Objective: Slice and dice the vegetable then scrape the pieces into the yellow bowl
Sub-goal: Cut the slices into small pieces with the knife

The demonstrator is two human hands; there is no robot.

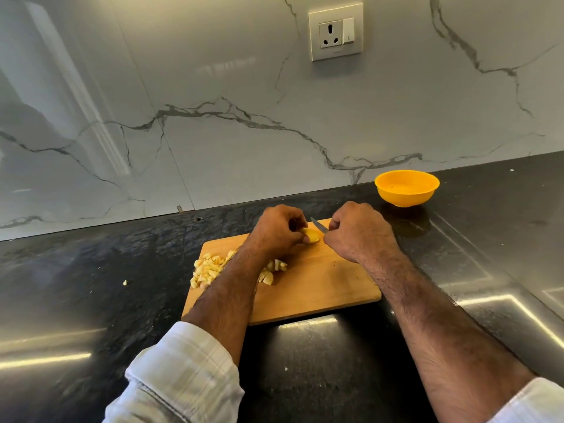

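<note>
A wooden cutting board (320, 282) lies on the dark counter. My left hand (276, 232) holds a pale yellow vegetable piece (311, 235) at the board's far edge, fingers curled round it. My right hand (360, 232) grips a small knife (319, 225), whose blade points left over the piece. A heap of diced pieces (210, 270) lies on the board's left side, partly hidden by my left forearm. The yellow bowl (406, 187) stands to the right beyond the board, near the wall, and looks empty.
One stray diced bit (124, 282) lies on the black counter (91, 285) left of the board. A marble backsplash with a wall socket (335, 32) rises behind. The counter's front edge runs diagonally at the right.
</note>
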